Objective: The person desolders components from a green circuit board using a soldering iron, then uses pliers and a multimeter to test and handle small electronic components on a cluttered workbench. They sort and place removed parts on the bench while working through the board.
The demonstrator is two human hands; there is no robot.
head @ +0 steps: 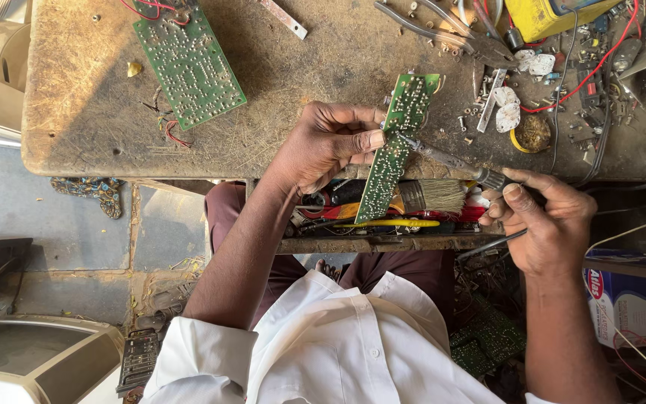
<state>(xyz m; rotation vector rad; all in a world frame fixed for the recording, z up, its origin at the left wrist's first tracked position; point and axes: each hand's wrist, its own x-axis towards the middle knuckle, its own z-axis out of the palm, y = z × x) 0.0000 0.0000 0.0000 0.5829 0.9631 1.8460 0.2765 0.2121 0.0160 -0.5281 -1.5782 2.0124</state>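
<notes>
The left hand has a tight grip on a long green circuit board, thumb pressed on its edge, so the board stands tilted with its dotted solder side up and does not wobble. The right hand is closed around a soldering iron like a pen, and its tip touches the board just by the thumb. Under the board, an open drawer keeps a brush near. A bigger green board lies farther off on the worn desk.
</notes>
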